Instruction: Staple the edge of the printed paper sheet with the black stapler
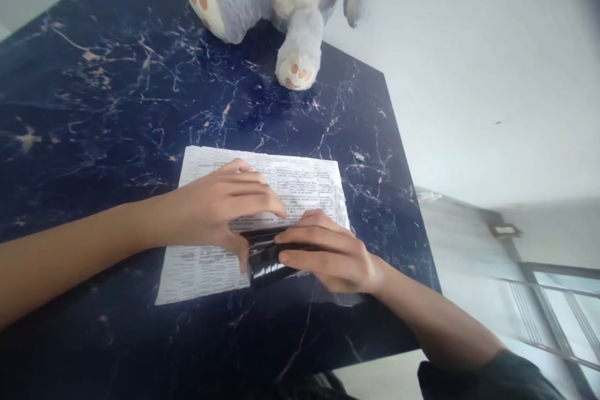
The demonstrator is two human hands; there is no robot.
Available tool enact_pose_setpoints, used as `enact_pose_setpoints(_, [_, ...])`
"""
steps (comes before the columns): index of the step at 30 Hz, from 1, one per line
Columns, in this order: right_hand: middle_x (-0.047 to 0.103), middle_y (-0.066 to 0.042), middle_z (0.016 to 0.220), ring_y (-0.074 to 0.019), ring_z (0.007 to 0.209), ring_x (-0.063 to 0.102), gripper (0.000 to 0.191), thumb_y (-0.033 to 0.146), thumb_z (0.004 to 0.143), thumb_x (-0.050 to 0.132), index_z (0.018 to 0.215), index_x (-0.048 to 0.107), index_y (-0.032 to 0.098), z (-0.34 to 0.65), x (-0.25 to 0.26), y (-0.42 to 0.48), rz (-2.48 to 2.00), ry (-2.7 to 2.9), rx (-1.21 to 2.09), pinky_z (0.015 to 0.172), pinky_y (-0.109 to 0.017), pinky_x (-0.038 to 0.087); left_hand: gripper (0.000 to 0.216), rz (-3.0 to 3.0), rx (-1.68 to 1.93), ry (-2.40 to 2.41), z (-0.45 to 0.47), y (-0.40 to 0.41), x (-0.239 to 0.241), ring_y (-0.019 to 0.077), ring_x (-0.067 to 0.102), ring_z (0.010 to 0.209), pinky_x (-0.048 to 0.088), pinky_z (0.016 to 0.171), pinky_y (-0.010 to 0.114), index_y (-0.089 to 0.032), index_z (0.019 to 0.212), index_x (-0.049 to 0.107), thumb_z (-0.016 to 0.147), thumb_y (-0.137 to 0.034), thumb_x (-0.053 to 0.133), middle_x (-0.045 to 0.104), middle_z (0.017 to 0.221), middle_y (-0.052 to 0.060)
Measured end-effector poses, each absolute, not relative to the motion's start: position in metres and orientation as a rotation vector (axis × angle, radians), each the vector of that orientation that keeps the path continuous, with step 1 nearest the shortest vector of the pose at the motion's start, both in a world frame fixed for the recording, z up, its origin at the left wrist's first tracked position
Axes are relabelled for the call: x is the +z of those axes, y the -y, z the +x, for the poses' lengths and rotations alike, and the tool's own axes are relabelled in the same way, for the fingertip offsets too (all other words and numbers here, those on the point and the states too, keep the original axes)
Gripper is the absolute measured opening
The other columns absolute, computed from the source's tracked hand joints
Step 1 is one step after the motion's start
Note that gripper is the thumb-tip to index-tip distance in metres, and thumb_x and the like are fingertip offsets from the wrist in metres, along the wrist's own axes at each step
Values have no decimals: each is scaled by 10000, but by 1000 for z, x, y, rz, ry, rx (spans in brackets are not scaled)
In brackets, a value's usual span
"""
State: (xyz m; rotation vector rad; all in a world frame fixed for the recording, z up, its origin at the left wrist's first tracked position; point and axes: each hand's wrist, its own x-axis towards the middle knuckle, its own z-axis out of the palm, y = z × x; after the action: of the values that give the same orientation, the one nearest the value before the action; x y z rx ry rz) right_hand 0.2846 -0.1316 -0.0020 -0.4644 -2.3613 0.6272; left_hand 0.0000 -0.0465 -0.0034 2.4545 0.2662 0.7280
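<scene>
A glossy black oblong case [267, 262] lies over the lower part of a printed sheet of paper [201, 275]; its exact kind does not show. My right hand [332, 253] lies across the case's right half, its fingers laid over the top and hiding that end. At the left end is my left hand [225, 206], its thumb touching the case's edge or very close to it. The left fingers are spread and curve over the print, the forefinger reaching beyond the case's far side.
Under the paper is a dark blue marble-patterned table [117, 106]. A grey and white plush toy [300, 44] sits at its far edge. The table's right edge borders a pale floor or wall, and a metal-barred frame [553, 300] shows at the lower right.
</scene>
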Motion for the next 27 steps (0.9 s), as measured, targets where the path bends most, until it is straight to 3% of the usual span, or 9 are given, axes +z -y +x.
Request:
enact_pose_setpoints(4, [721,-143,1380,-253,1218,695,481,31,1004,609,1462,617,176,281,1,133,-489,2382,614,967,-449,619,363,2453,722,-244,0,45,-6,241,683,1055,393,979,385,-292,1264,689,1004,-545,711,799,1174,34])
enact_pose_setpoints(8, [728,-144,1278,-232,1148,701,478,111,1028,624,1498,559,171,277,1,130,-584,2358,642,938,-413,629,504,2455,685,-255,-3,45,-6,264,671,1104,421,1015,396,-268,1284,663,945,-633,743,771,1226,67])
enact_pose_setpoints(10, [726,-142,1245,-226,1101,704,486,172,1027,658,1501,549,167,278,2,128,-624,2361,638,928,-404,631,509,2444,708,-306,-5,44,-5,267,664,1143,436,1047,406,-266,1307,645,978,-652,689,755,1244,71])
enact_pose_setpoints(12, [727,-120,1186,-209,1024,702,484,155,1007,641,1483,559,172,282,4,126,-667,2374,615,888,-382,629,393,2458,763,-470,-5,44,-5,260,654,1180,448,1074,420,-268,1315,640,1068,-568,586,743,1255,66])
enact_pose_setpoints(15, [708,-85,1090,-191,922,679,467,130,957,601,1421,594,190,291,9,122,-746,2383,591,804,-353,613,346,2532,768,-828,-2,44,-10,303,607,1325,437,1155,501,-262,1380,633,1124,-440,483,686,1413,91])
enact_pose_setpoints(19, [685,-72,1033,-181,874,640,383,133,915,622,1294,631,189,304,17,117,-819,2378,672,746,-333,578,516,2593,656,-1059,2,46,-23,400,434,1552,313,1278,654,-241,1566,521,1105,-469,483,495,1665,143])
enact_pose_setpoints(24, [630,-54,972,-187,859,591,329,128,869,628,1191,627,195,310,21,115,-874,2413,714,718,-339,526,475,2591,652,-1064,0,43,-25,390,487,1504,341,1261,657,-243,1544,551,1102,-388,455,555,1596,142])
enact_pose_setpoints(27, [630,-55,958,-188,862,585,258,167,913,651,1169,624,186,310,18,115,-855,2414,669,733,-344,525,479,2605,630,-1065,0,42,-20,385,543,1410,392,1216,639,-239,1548,538,1096,-369,444,580,1530,145])
